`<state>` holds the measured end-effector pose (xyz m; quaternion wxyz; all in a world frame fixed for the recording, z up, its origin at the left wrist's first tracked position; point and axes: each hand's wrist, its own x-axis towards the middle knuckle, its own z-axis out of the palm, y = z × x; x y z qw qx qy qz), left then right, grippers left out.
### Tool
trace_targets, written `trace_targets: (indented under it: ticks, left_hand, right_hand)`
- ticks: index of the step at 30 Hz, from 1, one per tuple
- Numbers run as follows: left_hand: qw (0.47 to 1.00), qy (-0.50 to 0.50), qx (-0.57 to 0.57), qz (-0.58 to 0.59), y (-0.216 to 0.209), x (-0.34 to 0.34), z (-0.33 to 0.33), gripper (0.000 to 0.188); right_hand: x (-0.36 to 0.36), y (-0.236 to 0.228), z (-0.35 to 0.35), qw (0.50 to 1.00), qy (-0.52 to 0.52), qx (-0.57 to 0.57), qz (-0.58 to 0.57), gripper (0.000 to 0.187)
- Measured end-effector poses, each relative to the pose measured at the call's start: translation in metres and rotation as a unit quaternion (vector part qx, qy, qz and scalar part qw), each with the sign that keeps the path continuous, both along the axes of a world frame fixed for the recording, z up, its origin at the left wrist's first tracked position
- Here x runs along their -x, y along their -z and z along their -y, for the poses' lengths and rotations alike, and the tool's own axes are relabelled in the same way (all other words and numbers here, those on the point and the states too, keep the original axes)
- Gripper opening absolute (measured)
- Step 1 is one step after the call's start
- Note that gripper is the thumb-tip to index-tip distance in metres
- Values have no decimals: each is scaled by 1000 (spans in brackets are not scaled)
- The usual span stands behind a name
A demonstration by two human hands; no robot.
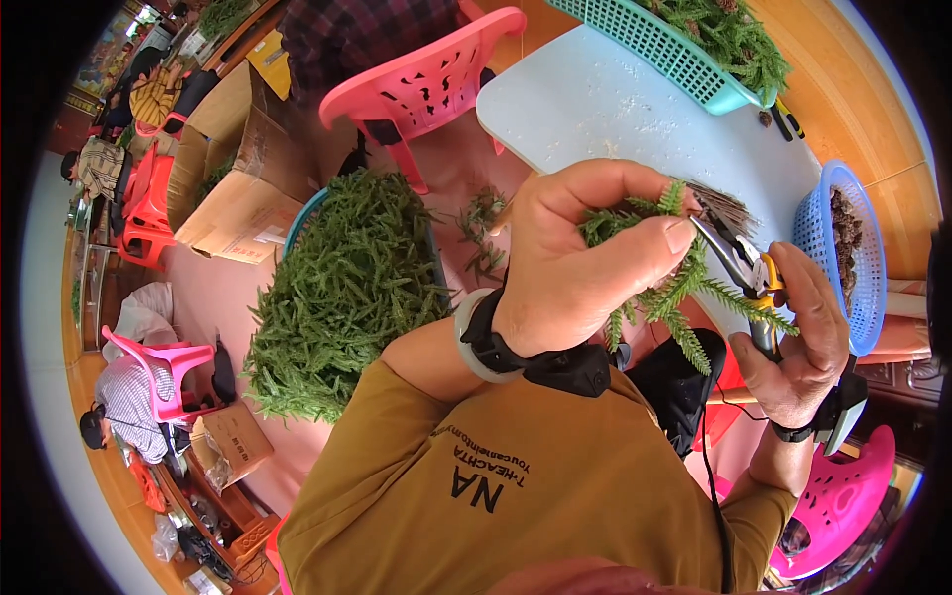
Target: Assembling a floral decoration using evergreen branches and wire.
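My left hand [585, 263] is closed in a pinch on a green artificial pine sprig [679, 302], whose needled branches spread out below the thumb. My right hand [808, 347] grips a pair of pliers [732, 260] with yellow and black handles. Their metal jaws reach to the sprig's stem, right beside my left fingertips. Whether the jaws are closed on the stem I cannot tell. Behind the pliers, a bundle of thin brown stems or wires [727, 203] lies on the light blue-white table [565, 104].
Left of me, a heap of green sprigs [342, 288] fills a blue-rimmed container. A blue basket [808, 228] of pine cones stands at right, a teal basket [664, 55] of greenery at the table's far side. A pink chair [426, 79], cardboard box [248, 188] and several other people surround the area.
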<state>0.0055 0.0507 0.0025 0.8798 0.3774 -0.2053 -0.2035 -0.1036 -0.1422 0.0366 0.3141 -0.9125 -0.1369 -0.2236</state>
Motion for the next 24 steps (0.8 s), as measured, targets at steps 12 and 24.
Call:
trace_targets:
  ticks: [12, 24]
  left_hand:
    - [992, -46, -33, 111, 2, 1, 2, 12]
    - [999, -12, -4, 48, 0, 0, 5, 10]
  right_hand:
    - [-1, 2, 2, 1000, -25, 3, 11, 62]
    - [1, 8, 8, 999, -27, -23, -14, 63]
